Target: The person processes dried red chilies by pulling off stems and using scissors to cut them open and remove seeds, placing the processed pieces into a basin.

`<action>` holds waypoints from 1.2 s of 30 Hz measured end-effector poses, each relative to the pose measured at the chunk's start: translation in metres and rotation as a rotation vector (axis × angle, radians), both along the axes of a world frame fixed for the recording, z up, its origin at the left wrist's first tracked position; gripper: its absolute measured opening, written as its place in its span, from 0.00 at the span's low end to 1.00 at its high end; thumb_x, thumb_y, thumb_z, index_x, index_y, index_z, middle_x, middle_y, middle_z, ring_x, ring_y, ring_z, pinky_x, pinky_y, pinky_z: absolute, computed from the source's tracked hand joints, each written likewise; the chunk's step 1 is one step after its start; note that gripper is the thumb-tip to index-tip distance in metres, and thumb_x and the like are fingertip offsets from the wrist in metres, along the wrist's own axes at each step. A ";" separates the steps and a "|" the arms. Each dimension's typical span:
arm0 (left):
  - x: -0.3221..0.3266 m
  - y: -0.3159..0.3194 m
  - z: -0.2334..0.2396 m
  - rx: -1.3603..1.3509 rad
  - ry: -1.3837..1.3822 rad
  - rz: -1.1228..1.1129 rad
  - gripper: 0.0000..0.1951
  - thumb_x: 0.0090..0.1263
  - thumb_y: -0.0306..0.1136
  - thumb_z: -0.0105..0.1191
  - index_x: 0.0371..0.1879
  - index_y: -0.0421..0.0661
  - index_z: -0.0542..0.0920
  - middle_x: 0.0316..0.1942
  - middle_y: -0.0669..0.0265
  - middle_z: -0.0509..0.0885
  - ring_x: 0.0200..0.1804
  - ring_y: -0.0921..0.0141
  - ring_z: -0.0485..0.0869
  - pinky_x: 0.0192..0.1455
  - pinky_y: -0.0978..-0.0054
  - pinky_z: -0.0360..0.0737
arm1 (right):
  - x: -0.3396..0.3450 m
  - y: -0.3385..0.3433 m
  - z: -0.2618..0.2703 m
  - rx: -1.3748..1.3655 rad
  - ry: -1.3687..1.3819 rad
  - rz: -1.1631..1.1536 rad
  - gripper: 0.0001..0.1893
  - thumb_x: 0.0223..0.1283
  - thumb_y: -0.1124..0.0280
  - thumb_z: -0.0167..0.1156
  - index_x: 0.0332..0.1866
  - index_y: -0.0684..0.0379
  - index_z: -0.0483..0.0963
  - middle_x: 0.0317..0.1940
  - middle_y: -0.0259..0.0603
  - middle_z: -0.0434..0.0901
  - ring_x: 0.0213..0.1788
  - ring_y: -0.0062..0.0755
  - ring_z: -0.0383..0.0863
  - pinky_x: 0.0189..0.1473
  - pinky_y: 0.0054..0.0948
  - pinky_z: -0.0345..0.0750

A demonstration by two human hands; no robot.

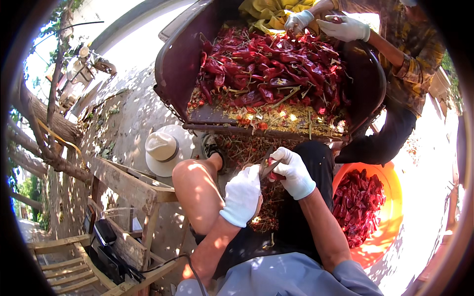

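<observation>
My left hand (242, 192), in a white glove, is closed around a pair of scissors (264, 169), whose dark blades point up and to the right. The handles are mostly hidden in the glove. Pinched in the gloved fingers of my right hand (294, 173) is a dried red chili pepper (276, 176), right at the blades. Both hands are above my lap, close together. Just ahead stands a dark metal cart bed (177, 70) with a heap of dried red chili peppers (266, 70). Yellow seeds (285, 114) and stem bits lie along its near edge.
An orange plastic tub (393, 192) with chili peppers stands at my right. Across the cart, a co-worker's gloved hands (346, 29) are over the heap, near a yellow cloth (264, 13). A pale hat (163, 148), a wooden bench (126, 185) and a cable (166, 263) are on the left.
</observation>
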State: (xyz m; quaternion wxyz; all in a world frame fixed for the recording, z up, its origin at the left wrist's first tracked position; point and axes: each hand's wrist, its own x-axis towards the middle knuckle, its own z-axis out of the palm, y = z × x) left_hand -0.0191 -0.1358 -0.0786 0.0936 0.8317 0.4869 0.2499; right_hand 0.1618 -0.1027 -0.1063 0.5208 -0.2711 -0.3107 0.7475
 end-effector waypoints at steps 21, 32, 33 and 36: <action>-0.003 -0.038 0.039 -0.394 -0.316 0.151 0.13 0.69 0.29 0.61 0.51 0.44 0.83 0.26 0.57 0.85 0.25 0.64 0.86 0.30 0.70 0.80 | -0.002 0.000 0.003 -0.008 0.144 -0.136 0.16 0.58 0.64 0.74 0.47 0.57 0.78 0.36 0.30 0.81 0.35 0.21 0.78 0.39 0.24 0.75; -0.015 -0.035 0.047 -0.283 -0.183 0.129 0.09 0.69 0.30 0.61 0.47 0.46 0.83 0.23 0.56 0.84 0.25 0.58 0.85 0.29 0.66 0.79 | 0.003 -0.002 0.000 0.029 0.080 -0.096 0.16 0.58 0.68 0.74 0.48 0.62 0.79 0.39 0.34 0.84 0.39 0.23 0.82 0.44 0.26 0.79; -0.015 -0.034 0.047 -0.299 -0.198 0.143 0.09 0.69 0.31 0.61 0.46 0.46 0.83 0.23 0.56 0.83 0.26 0.57 0.85 0.29 0.65 0.78 | 0.003 -0.002 0.000 0.046 0.115 -0.080 0.16 0.58 0.70 0.74 0.48 0.63 0.79 0.42 0.35 0.85 0.42 0.23 0.83 0.49 0.26 0.80; -0.017 -0.027 0.039 -0.321 -0.202 0.298 0.06 0.69 0.30 0.61 0.43 0.48 0.84 0.20 0.55 0.82 0.23 0.58 0.84 0.27 0.65 0.77 | 0.002 -0.008 0.001 0.064 0.083 0.058 0.15 0.60 0.69 0.72 0.49 0.62 0.79 0.41 0.35 0.84 0.39 0.23 0.83 0.43 0.25 0.81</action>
